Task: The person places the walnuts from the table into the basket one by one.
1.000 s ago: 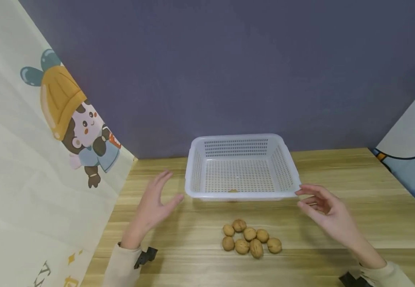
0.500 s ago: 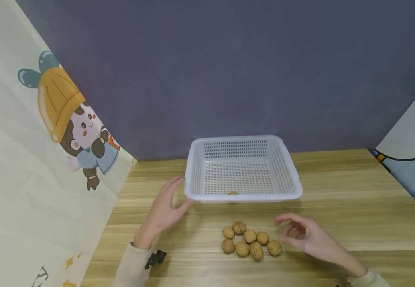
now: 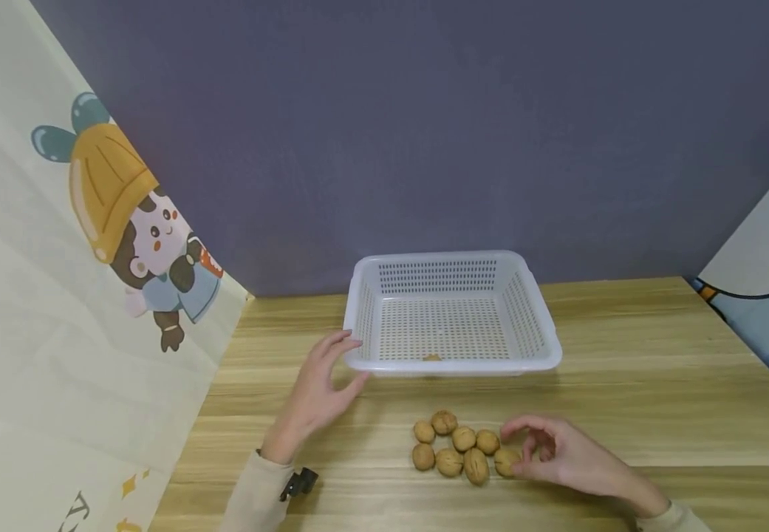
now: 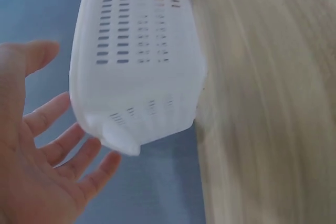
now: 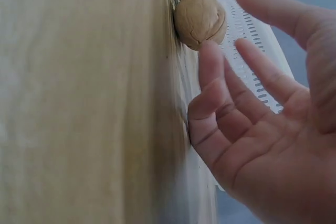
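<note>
Several brown walnuts [image 3: 449,462] lie in a loose cluster on the wooden table. My right hand [image 3: 573,459] is at the cluster's right end, thumb and forefinger spread around the rightmost walnut [image 3: 506,462]. The right wrist view shows a gap between that walnut [image 5: 199,20] and the upper digit, while a lower fingertip overlaps its edge; contact is unclear. At the near left corner of a white perforated plastic basket [image 3: 453,365], my left hand [image 3: 318,391] has relaxed, spread fingers. In the left wrist view, its fingertips lie along the basket's rim [image 4: 79,103], without gripping it.
The basket stands behind the walnuts, close to the dark blue backdrop [image 3: 384,133]. A small brown piece [image 3: 432,357] shows near its front inner edge. A white sheet with a cartoon figure [image 3: 165,236] borders the table [image 3: 657,369] on the left; another printed sheet borders the right.
My right hand has left the basket's right corner and come down and left to the rightmost walnut. My left hand has moved right, up to the basket's near left corner.
</note>
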Tool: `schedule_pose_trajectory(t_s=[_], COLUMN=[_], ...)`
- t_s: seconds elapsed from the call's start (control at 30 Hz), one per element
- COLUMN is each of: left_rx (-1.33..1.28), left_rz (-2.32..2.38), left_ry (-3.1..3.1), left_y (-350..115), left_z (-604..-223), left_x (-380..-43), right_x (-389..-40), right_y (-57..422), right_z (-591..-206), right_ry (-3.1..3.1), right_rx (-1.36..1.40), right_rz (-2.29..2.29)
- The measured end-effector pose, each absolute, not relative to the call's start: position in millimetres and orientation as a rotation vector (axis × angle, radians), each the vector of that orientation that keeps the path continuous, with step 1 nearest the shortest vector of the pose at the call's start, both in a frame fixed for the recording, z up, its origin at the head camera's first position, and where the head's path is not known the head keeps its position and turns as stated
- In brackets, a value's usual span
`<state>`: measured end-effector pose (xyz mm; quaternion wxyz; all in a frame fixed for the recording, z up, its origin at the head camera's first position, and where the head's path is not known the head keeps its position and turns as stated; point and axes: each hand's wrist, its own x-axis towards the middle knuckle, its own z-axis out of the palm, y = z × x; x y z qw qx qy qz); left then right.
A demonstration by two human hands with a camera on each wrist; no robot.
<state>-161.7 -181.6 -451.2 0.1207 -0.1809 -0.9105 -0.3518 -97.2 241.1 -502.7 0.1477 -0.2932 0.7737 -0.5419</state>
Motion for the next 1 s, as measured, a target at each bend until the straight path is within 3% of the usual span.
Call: schedule_pose_trajectory(t_s=[1.0], left_rx=[-0.574], left_rz=[-0.957], left_ry=[-2.554], left_y=[-176.6], left_z=[-458.0], left_x=[-166.2], right_x=[-101.6], right_y=[249.8], right_z=[-510.2], right_ry=[2.167], right_rx=[-0.814], right_rz=[-1.429])
